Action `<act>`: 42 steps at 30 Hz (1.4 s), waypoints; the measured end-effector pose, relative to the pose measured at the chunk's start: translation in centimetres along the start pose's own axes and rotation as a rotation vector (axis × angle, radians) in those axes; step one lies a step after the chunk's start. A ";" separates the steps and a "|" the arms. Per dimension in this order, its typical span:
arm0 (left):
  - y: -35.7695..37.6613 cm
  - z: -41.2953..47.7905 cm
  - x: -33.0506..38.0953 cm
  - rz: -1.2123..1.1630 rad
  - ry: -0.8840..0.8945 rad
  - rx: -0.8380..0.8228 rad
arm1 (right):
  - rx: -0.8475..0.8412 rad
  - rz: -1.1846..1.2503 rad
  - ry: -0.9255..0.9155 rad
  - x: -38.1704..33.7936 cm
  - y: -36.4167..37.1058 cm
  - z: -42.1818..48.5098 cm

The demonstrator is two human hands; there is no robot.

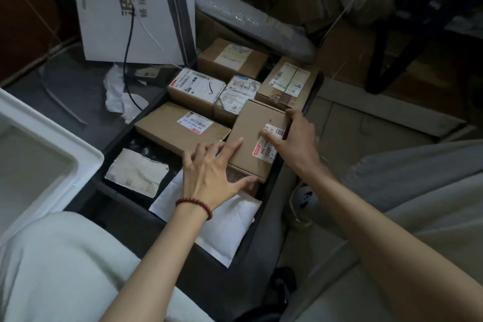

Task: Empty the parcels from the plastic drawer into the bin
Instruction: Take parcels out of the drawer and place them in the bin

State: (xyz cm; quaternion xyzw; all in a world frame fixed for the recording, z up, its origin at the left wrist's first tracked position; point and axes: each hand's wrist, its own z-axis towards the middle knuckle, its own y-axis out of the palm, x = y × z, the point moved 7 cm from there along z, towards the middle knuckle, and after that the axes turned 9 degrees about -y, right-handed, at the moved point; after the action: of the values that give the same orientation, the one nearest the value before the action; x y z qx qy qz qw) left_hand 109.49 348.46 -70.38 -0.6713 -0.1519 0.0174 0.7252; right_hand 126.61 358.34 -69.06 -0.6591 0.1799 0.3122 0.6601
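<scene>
A dark plastic drawer point(122, 206) lies on the floor in front of me, packed with parcels. A brown cardboard box point(248, 133) with a barcode label sits tilted on top at the drawer's right side. My left hand point(209, 178) grips its near left corner, thumb along the near edge and index finger on top. My right hand point(298, 138) holds its right side, thumb on the label and fingers round the far corner. The white bin point(55, 144) stands to the left, and its visible part holds nothing.
Other parcels fill the drawer: a flat brown box point(167, 128), several labelled boxes point(196, 86) behind it, a white padded envelope point(227, 227) and a pale bag point(136, 172) near me. A white board point(112, 21), cables and stacked cartons stand behind. My knees flank the drawer.
</scene>
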 end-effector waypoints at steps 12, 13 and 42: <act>0.8 0.8 0.0 0.094 0.092 -0.068 | -0.041 -0.080 0.048 1.5 1.1 0.1; 0.7 0.8 0.1 0.101 0.087 -0.066 | -0.040 -0.057 0.035 1.5 1.2 0.2; -7.8 -1.9 -6.8 0.046 -0.250 0.007 | -0.179 -0.254 -0.492 -12.4 2.0 -1.6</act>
State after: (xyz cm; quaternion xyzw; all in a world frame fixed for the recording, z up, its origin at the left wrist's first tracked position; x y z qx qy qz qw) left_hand 102.03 344.32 -64.21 -0.6648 -0.2255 0.1180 0.7023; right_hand 116.44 354.47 -62.65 -0.6365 -0.0979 0.3924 0.6567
